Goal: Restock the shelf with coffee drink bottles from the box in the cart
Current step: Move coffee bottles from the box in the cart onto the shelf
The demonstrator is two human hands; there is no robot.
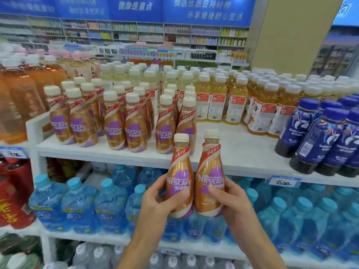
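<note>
I hold two brown-and-purple Nescafe coffee bottles upright, side by side, in front of the white top shelf (240,152). My left hand (157,199) grips the left coffee bottle (179,171) around its lower body. My right hand (231,199) grips the right coffee bottle (210,169) the same way. The two bottles touch near their bases. Several matching coffee bottles (124,123) stand in rows on the shelf, up and to the left of my hands. The box and cart are out of view.
Yellow tea bottles (221,94) fill the shelf's back and right, dark blue bottles (326,136) the right end, orange drinks (17,98) the left. Bare shelf surface lies right of the coffee rows. Blue-capped water bottles (81,204) crowd the shelf below. A 6.00 price tag (282,182) hangs on the edge.
</note>
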